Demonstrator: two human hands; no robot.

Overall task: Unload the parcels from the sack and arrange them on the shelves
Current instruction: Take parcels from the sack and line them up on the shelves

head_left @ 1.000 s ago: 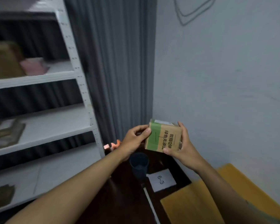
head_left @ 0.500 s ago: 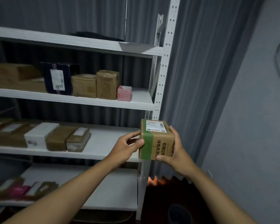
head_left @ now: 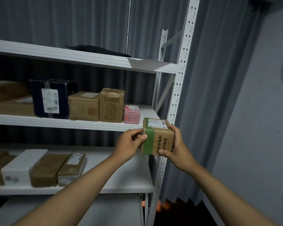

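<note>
My left hand (head_left: pixel 129 142) and right hand (head_left: pixel 178 149) both grip one small cardboard box (head_left: pixel 158 137), held in the air in front of the right end of the shelf unit (head_left: pixel 180 88). Left fingers are curled on the box's left side, thumb pressed on the green band. Right hand wraps the right side, fingers over the top right edge, thumb under the lower front corner. Box has a green stripe, dark printed characters on the front and a white label on top. It touches no shelf; it sits level with the front edge of the middle shelf (head_left: pixel 72 123), at its right corner, just in front of the white upright post.

On that middle shelf, left to right: a large brown carton (head_left: pixel 8 98) at the left edge, a dark blue box (head_left: pixel 51 99) with a white label, a brown box (head_left: pixel 83 106), a taller brown box (head_left: pixel 112 106) touching it, then a small pink box (head_left: pixel 131 114) near the right end. The shelf's right corner past the pink box is bare.

Lower shelf (head_left: pixel 121 188): a white box (head_left: pixel 24 165), a flat brown parcel (head_left: pixel 47 170) and a labelled brown parcel (head_left: pixel 73 167) side by side towards the left, more brown parcels at the far left edge. Top shelf (head_left: pixel 88 60) carries something dark and flat (head_left: pixel 95 48), can't tell what. Grey curtain (head_left: pixel 211 111) hangs behind and right of the unit, grey wall (head_left: pixel 260 128) at far right.
</note>
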